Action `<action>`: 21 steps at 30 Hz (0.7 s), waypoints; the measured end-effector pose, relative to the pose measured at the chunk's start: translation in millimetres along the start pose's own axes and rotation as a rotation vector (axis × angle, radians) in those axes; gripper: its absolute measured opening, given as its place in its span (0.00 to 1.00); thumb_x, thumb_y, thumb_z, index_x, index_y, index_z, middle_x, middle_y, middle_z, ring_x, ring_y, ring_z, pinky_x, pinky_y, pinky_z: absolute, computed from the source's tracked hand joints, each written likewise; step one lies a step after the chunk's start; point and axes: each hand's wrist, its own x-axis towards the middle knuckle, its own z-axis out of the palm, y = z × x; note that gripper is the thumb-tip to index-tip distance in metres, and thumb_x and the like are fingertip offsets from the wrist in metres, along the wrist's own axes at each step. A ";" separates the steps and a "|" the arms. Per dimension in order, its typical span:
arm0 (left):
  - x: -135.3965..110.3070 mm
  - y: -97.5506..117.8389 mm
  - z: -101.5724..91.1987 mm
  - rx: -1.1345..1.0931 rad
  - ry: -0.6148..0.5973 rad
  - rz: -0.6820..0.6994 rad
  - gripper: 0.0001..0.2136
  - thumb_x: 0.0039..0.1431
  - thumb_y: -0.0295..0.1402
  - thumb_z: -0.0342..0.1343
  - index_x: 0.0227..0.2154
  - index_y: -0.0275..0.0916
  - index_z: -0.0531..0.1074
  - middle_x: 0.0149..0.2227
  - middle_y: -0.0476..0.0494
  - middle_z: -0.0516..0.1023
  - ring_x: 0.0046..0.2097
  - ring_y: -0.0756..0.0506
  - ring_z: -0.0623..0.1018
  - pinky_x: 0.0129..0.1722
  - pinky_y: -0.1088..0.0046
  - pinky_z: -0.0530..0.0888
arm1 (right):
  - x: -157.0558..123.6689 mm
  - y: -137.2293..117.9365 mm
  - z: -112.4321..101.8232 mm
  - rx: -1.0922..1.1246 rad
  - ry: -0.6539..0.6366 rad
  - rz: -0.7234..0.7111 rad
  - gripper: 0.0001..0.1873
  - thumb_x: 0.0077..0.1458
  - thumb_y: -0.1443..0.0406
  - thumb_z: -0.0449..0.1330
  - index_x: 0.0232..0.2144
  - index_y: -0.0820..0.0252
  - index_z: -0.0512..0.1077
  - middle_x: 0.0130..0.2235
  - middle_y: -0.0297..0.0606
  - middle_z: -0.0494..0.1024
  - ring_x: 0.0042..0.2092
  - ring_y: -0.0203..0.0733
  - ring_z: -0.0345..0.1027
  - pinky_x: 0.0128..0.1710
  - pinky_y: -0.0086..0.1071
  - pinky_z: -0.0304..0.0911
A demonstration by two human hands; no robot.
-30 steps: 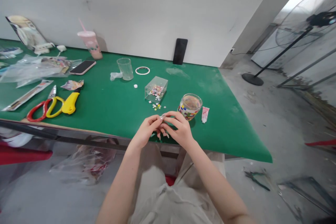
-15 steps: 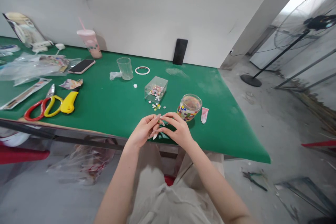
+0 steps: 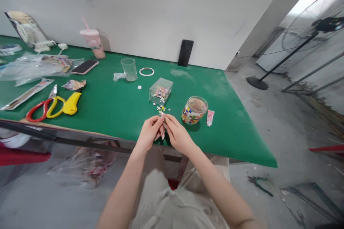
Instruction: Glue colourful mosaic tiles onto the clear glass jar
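Note:
My left hand (image 3: 149,131) and my right hand (image 3: 176,131) meet above the table's front edge, fingertips pinched together. Whatever lies between the fingertips is too small and too covered to name. Just beyond them, several small coloured tiles (image 3: 160,108) are scattered on the green table. Behind these a clear plastic box (image 3: 167,92) lies with many more tiles inside. To the right of my hands stands a glass (image 3: 194,110) with colourful mosaic tiles stuck around its side. Beside it lies a small pink-and-white tube (image 3: 210,118).
Farther back are a clear cup (image 3: 129,70), a white ring (image 3: 146,72) and a leaning black phone (image 3: 185,53). On the left lie scissors (image 3: 44,109) with red and yellow handles, another phone (image 3: 85,67), a pink tumbler (image 3: 93,43) and plastic bags (image 3: 29,68). The green table (image 3: 236,139) ends at right.
My right hand's fingers have closed in from a wider spread and now meet my left fingertips. Both hands stay in nearly the same place; the objects on the table have not moved.

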 end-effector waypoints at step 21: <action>-2.9 -4.2 1.3 -0.022 -0.020 0.045 0.18 0.58 0.50 0.49 0.29 0.37 0.65 0.14 0.58 0.62 0.14 0.57 0.60 0.11 0.83 0.53 | -12.5 -5.4 -9.2 -0.067 0.128 0.093 0.25 0.62 0.65 0.48 0.61 0.64 0.55 0.56 0.53 0.67 0.56 0.47 0.64 0.53 0.40 0.65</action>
